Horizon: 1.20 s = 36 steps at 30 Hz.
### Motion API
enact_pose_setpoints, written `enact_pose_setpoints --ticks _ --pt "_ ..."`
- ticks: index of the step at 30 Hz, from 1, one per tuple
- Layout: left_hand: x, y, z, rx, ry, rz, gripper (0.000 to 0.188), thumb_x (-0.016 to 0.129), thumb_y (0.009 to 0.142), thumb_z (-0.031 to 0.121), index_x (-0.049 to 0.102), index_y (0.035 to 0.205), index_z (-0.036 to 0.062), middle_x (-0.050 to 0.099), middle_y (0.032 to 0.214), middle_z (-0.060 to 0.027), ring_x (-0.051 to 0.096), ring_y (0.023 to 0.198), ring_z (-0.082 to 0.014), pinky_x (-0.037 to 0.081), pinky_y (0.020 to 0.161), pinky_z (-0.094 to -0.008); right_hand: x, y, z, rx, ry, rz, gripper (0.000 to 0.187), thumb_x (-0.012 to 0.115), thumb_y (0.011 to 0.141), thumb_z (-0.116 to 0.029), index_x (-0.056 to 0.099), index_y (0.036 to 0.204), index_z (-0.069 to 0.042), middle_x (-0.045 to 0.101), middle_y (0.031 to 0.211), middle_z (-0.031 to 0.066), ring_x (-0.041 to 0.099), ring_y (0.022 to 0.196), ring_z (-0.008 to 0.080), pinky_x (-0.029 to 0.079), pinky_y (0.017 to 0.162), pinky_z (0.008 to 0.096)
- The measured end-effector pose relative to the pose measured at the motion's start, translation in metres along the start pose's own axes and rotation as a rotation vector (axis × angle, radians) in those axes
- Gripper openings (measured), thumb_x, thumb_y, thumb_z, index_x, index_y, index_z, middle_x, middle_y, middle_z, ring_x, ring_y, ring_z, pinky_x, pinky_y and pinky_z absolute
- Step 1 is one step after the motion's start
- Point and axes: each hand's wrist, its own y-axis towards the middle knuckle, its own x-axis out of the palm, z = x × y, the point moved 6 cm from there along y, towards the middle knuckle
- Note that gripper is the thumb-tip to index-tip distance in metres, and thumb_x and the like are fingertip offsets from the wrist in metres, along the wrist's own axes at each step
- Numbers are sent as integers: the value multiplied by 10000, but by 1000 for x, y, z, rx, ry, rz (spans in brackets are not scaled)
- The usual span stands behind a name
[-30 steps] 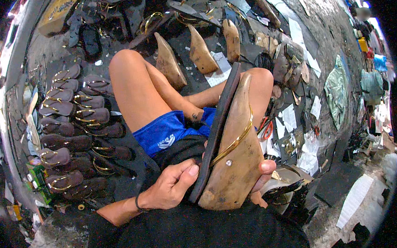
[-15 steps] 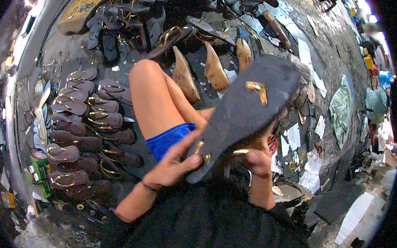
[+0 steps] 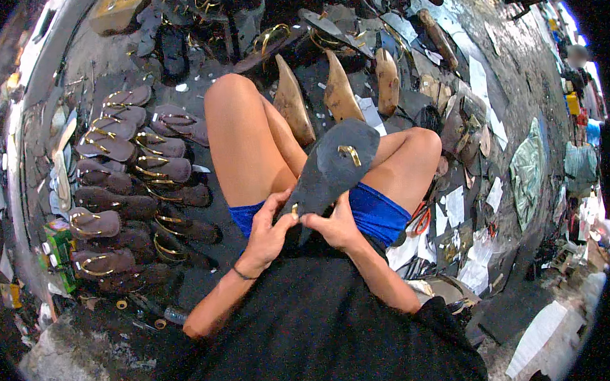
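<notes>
A dark sandal sole (image 3: 328, 164) with gold strap ends showing on its face is held over my lap, tilted, its broad end pointing away to the right. My left hand (image 3: 269, 227) grips its near left edge, the thumb beside a gold strap end. My right hand (image 3: 335, 225) pinches the near end from the other side, its thumb almost meeting the left thumb. The fingers beneath the sole are partly hidden. Just beyond it stand wooden shoe lasts (image 3: 341, 94).
Rows of brown sandals with gold straps (image 3: 107, 147) lie on the floor at left, near a green box (image 3: 61, 254). More dark sandals (image 3: 211, 18) are heaped at the far side. At right are paper scraps (image 3: 452, 206), orange-handled scissors (image 3: 422, 219) and a green cloth (image 3: 527, 170).
The sole has come down and closer to my lap, away from the camera. My right hand has shifted left, its thumb now near the left one at the sole's near end.
</notes>
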Motion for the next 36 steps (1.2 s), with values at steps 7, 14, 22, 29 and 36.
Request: enact_pose_setpoints --ticks 7,14,22,29,36 --pt "6 -19 97 131 -187 -387 869 723 918 201 178 1574 39 276 1588 -133 229 1485 -252 199 1210 -403 -21 -40 -84 -196 117 145 942 902 717 -330 373 1421 3 570 1301 125 564 1196 248 442 1048 392" --pt "-5 77 109 458 -433 151 689 348 1077 467 262 1532 -43 332 1565 -160 277 1465 -252 195 1205 -346 17 -2 -145 -255 -317 -26 758 766 848 -171 362 1462 14 537 1373 154 538 1254 267 410 1085 378" --pt "-322 136 37 488 -491 959 711 400 985 666 573 1294 49 653 1208 -82 643 991 -242 524 895 -380 -38 81 -104 -206 -799 -15 656 744 849 -215 450 1393 5 620 1245 208 609 1146 333 481 985 399" --pt "-216 118 56 668 578 1042 408 667 960 241 566 1250 -27 667 1152 -134 633 1047 -223 512 870 -336 -60 166 -15 -193 -1111 405 716 702 866 -229 345 1459 -46 486 1385 247 555 1175 447 509 938 494" --pt "-238 327 17 -318 245 327 537 656 921 521 727 968 -9 718 909 -105 673 821 -169 534 713 -337 -33 174 -11 -354 -1202 324 764 752 814 -233 370 1444 -27 454 1396 264 491 1233 465 455 1004 518"
